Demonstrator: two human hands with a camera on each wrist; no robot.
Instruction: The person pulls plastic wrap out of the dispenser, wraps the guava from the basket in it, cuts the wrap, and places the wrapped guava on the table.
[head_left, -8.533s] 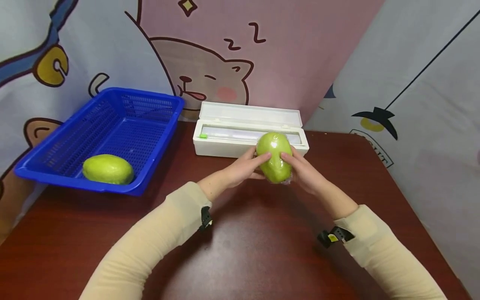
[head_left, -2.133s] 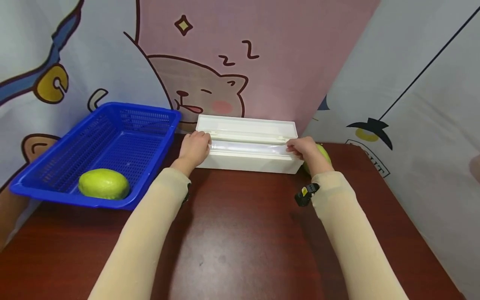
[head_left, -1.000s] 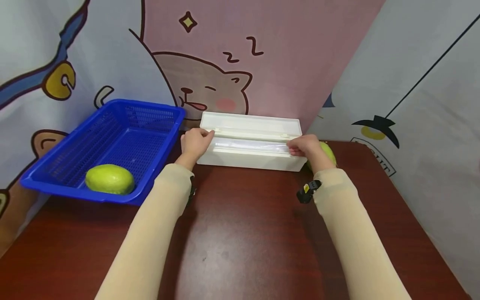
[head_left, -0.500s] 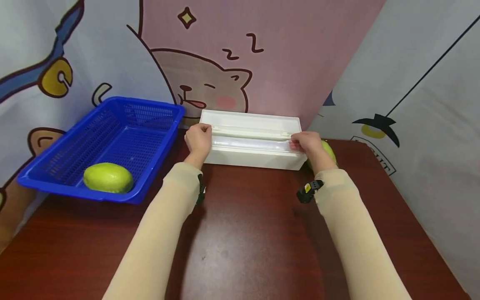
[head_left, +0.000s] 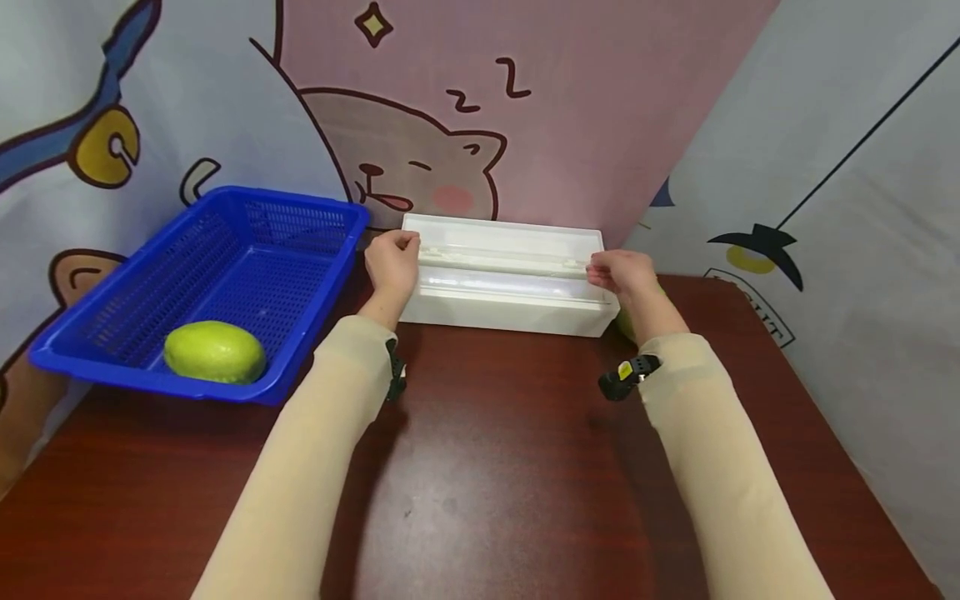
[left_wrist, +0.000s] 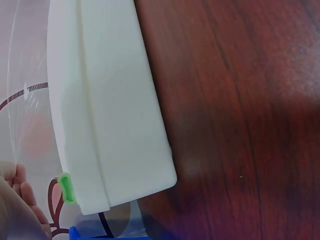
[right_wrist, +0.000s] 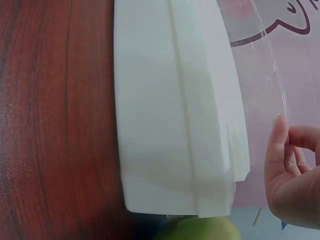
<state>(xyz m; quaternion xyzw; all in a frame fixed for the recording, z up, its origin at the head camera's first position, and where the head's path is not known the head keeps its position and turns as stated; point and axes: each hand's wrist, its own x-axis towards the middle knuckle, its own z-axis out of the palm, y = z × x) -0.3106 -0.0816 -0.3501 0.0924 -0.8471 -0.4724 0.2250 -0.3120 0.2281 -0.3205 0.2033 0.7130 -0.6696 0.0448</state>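
A white cling film dispenser box [head_left: 510,312] stands at the back of the table with its lid raised and a roll of film inside. Above its left end, my left hand [head_left: 393,265] pinches one corner of a clear cling film sheet [left_wrist: 25,110]. My right hand [head_left: 628,273] pinches the other corner between thumb and forefinger, over the right end. In both wrist views the film stretches up from the box, creased near the fingers. A green fruit [right_wrist: 200,231] lies by the box's right end, mostly hidden by my right arm in the head view.
On the left, a blue plastic basket [head_left: 300,350] holds another smooth green fruit [head_left: 213,352]. A green slider [left_wrist: 66,189] sits at the box's left end. Behind the brown table [head_left: 480,467] hangs a cartoon-printed cloth [head_left: 585,125].
Earlier both hands held a green fruit wrapped in film; a green fruit now lies right of the box. My hands went to the roll, took the film's edge and lifted it slightly.
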